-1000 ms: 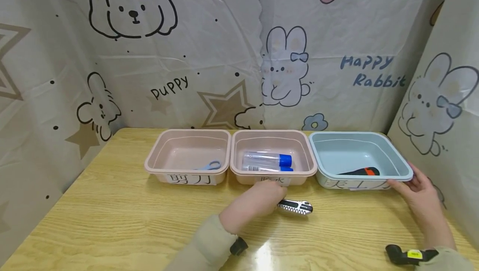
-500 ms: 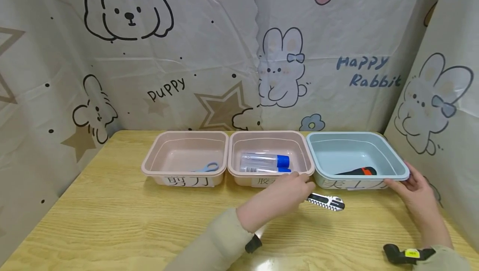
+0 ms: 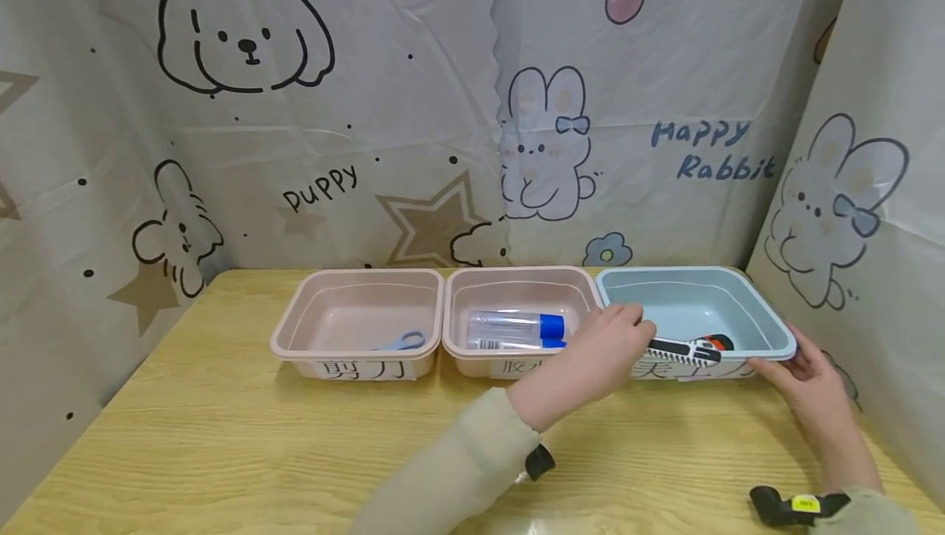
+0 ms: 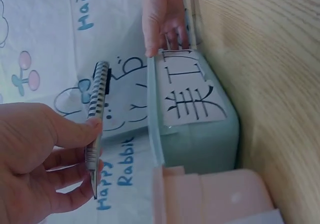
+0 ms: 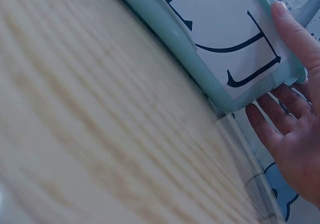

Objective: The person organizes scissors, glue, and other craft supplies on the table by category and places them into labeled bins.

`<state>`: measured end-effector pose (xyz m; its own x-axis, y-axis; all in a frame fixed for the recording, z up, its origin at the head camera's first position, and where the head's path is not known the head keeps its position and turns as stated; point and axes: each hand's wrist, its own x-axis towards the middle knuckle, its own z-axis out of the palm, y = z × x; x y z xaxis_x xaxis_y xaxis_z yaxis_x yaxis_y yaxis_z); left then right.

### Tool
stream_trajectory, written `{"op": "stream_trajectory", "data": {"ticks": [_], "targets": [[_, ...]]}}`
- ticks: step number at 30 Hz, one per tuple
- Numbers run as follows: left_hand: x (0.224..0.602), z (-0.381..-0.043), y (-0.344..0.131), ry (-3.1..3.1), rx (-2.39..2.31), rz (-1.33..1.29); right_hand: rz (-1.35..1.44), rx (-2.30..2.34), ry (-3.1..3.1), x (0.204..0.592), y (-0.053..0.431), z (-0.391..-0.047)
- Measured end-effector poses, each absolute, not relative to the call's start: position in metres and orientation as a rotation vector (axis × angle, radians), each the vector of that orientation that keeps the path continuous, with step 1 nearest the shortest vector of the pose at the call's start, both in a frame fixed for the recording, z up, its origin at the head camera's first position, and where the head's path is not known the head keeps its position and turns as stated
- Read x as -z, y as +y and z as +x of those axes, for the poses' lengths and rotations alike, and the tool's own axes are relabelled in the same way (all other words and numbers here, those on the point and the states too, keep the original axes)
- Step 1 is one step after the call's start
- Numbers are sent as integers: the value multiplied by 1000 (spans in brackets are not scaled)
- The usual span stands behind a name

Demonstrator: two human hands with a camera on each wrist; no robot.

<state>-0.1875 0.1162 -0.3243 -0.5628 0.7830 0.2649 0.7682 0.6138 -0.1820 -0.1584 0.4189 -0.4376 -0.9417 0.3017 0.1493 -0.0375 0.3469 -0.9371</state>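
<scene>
My left hand (image 3: 600, 358) pinches a silver-and-black utility knife (image 3: 687, 352), held above the front rim of the light blue bin (image 3: 764, 317). In the left wrist view the knife (image 4: 99, 96) points lengthwise past the thumb, its tip end near the lower fingers. My right hand (image 3: 815, 391) grips the blue bin's front right corner, thumb at the front rim and fingers round the side, as the right wrist view shows of that hand (image 5: 300, 144). Inside the blue bin lies a black-and-orange knife (image 3: 723, 342), partly covered by the silver one in the head view.
A pink bin (image 3: 524, 274) with clear blue-capped tubes (image 3: 509, 324) stands left of the blue one. Further left, another pink bin (image 3: 369, 279) holds light blue scissors (image 3: 406, 341). All bear paper labels. A printed curtain (image 3: 413, 108) hangs behind the wooden table (image 3: 221, 453).
My left hand has lifted the utility knife and carried it rightward, from before the middle bin to over the blue bin's front edge. The right hand keeps its grip on the blue bin.
</scene>
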Motion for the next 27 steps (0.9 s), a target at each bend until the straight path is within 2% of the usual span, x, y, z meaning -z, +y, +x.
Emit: {"op": "stream_trajectory", "data": {"ticks": [16, 27], "targets": [[342, -228, 166, -2719, 281, -1107, -296, -1633, -2317, 435, 418, -160], [366, -241, 179, -2795, 256, -991, -352, -1569, -2377, 441, 418, -158]]}}
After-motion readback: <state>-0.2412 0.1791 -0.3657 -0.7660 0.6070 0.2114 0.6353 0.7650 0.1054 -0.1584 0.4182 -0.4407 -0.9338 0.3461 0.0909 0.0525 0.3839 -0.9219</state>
